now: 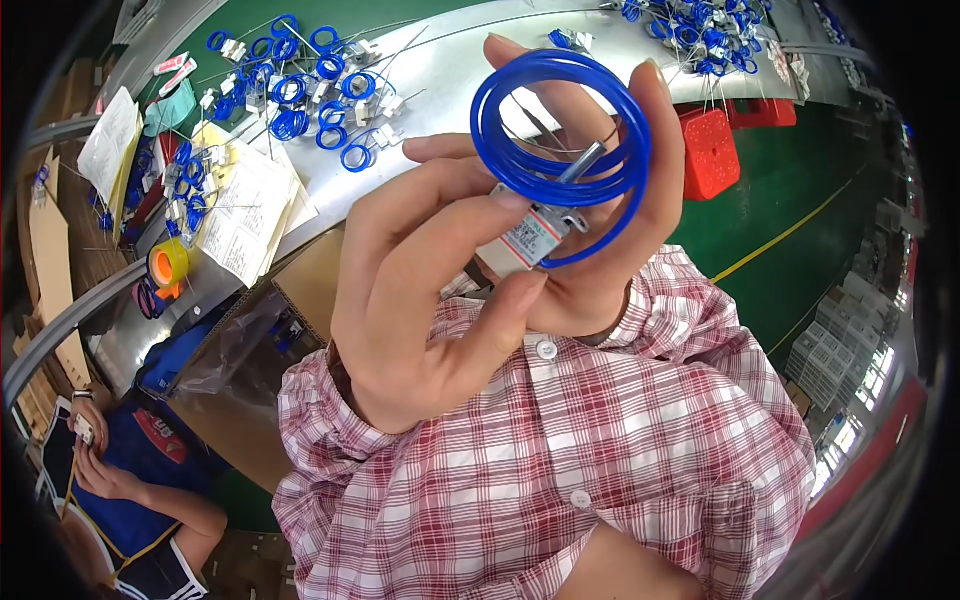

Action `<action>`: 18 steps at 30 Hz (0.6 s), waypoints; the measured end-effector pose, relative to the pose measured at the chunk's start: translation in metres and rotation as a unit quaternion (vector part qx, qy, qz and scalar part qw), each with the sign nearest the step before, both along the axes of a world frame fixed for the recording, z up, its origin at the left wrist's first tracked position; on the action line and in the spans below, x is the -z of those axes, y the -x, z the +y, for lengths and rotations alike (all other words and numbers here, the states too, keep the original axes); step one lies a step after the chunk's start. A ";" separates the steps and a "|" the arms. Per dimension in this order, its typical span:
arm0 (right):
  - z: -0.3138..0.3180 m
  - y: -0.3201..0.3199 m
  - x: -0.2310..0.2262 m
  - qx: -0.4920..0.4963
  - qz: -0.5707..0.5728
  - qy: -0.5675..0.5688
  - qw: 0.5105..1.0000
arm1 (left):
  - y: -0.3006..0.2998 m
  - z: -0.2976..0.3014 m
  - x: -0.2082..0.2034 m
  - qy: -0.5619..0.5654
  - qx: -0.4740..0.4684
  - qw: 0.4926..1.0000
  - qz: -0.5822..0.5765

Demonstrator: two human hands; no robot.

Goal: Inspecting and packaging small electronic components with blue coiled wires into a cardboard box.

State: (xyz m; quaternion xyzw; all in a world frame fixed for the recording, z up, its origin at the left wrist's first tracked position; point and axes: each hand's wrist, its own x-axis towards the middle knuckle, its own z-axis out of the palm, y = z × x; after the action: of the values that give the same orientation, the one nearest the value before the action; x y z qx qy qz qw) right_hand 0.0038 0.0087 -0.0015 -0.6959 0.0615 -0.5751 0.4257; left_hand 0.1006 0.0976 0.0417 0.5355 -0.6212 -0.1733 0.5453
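Note:
Held up in front of my chest is a small white block-shaped part (508, 250) with a printed label, a metal rod and a coil of blue tubing (560, 185) joined to it. My left hand (420, 290) pinches the white block between thumb and fingers. Behind and to the right of the coil, my right hand (655, 190) curls round it, some of its fingers partly hidden by the blue loops. On the metal table (430, 110) beyond lies a pile of similar blue-coiled parts (310, 85).
More coiled parts (700, 35) lie at the far right, near red stools (708, 150). Printed papers (250, 215) and an orange-yellow tape roll (167, 262) sit at left, above a cardboard box (300, 290). A co-worker's hands (100, 470) hold a small part at lower left.

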 end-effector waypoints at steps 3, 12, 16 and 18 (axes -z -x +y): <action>-0.010 0.009 0.002 0.002 0.026 0.048 0.999 | 0.004 0.001 0.001 0.000 0.001 1.000 0.016; -0.002 0.012 0.002 -0.012 -0.038 0.045 0.998 | 0.013 0.003 -0.002 0.005 0.000 1.000 -0.007; 0.006 0.018 -0.001 -0.043 -0.051 -0.022 0.998 | 0.016 0.007 0.000 -0.013 0.024 0.999 -0.020; 0.002 0.020 0.001 -0.043 -0.046 0.001 0.998 | 0.019 0.006 0.000 -0.014 0.027 1.000 0.007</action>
State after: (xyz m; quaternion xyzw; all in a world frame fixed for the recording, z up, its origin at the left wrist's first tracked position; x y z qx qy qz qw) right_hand -0.0157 0.0109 -0.0021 -0.6711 0.0116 -0.5879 0.4516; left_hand 0.0813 0.1040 0.0412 0.5250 -0.6293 -0.1997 0.5371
